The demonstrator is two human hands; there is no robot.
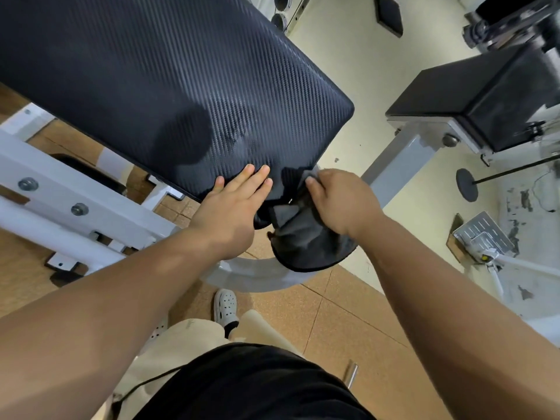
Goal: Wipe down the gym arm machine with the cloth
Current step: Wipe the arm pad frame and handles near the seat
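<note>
The arm machine's big black textured pad (169, 74) slopes across the upper left of the head view, on a white frame (60, 195). My left hand (233, 204) rests flat on the pad's lower edge with straight fingers. My right hand (339, 201) grips a dark grey cloth (291, 228) just below the pad's lower right corner. The cloth is bunched over the small round black seat (321, 256) underneath. Part of the cloth is hidden by my right hand.
A second padded bench (448, 86) on a grey post (391, 171) stands at the right. A metal foot plate (481, 234) lies on the pale floor further right. My shoe (225, 307) is on the brown tiles below the curved white frame tube (257, 277).
</note>
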